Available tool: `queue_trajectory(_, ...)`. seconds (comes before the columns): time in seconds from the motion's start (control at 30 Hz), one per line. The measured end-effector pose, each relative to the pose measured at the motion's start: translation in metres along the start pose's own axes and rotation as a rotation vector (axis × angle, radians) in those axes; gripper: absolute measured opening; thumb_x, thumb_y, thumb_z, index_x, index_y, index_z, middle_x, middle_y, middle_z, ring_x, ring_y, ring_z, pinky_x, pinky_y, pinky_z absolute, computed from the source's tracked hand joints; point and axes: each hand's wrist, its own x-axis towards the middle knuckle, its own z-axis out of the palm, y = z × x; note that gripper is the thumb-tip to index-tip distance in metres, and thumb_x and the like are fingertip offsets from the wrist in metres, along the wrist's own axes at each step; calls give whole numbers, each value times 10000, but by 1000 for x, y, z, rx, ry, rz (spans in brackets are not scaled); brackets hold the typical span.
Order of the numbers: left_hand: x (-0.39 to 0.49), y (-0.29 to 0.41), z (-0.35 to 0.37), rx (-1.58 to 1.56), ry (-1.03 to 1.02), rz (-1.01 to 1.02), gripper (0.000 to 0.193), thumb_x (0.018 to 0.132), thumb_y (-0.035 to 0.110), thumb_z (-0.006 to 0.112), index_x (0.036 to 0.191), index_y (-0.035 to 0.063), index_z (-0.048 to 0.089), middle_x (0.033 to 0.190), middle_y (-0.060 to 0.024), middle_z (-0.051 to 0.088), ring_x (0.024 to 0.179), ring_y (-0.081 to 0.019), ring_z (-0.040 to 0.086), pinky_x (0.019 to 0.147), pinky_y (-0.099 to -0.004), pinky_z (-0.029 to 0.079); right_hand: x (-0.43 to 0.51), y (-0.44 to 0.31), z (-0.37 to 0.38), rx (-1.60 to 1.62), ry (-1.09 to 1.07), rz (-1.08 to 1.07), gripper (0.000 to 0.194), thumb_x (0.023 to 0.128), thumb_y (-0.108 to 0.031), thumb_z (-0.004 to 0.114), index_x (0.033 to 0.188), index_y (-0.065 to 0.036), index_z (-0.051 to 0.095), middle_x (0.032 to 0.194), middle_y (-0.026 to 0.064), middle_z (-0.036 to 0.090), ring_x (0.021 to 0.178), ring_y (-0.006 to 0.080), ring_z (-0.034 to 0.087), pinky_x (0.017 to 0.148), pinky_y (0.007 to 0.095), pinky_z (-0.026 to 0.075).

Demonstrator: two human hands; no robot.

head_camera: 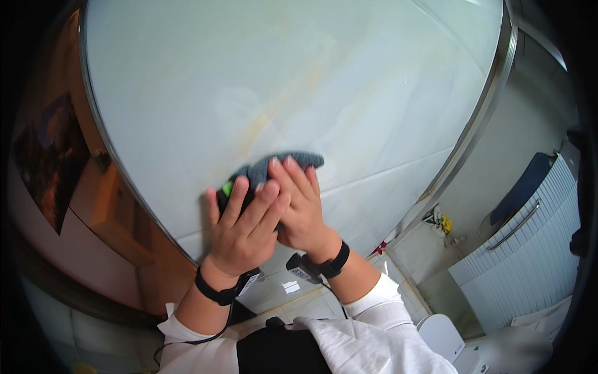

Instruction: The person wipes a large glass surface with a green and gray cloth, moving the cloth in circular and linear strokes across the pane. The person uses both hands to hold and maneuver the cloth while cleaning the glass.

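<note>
Both my hands lie against a dark grey cloth [292, 158] on a pale, marble-patterned tiled wall [289, 70]. My left hand [245, 229] has its fingers spread over the cloth's left part, where black material and a bright green patch [227, 188] show. Tilted toward the left, my right hand [301, 210] presses on the cloth with its fingers nearly together. The left fingers overlap the edge of the right hand. Much of the cloth is hidden under both palms. Black straps with small devices circle both wrists.
Metal trim [135, 196] borders the wall's left edge, beside an orange-brown wooden fixture [119, 219]. To the right are a ribbed white cabinet [523, 252] with a metal handle [514, 225], a hanging dark blue cloth [521, 189] and a yellow item [445, 224]. A thin cable [334, 294] trails from my right wrist.
</note>
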Motion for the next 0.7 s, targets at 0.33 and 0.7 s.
queue_trajectory(0.33,-16,10,8,132,-114,46,342,792,275,574,1127,214,608,1340,-1,456,1327,-267,285,1088,-521,51,-18,64,-38,-86,94,93,507,679,17,439,1146,-88,604,1339,190,431,1281,368,339,1066,484,158)
queue_trajectory(0.7,-5,18,7,205,-70,-45,170,820,153,509,897,186,657,1180,51,583,1193,-164,472,1090,-442,176,-41,24,-25,-156,54,11,529,710,-199,476,1197,-3,536,1345,218,404,1284,350,317,1071,484,129)
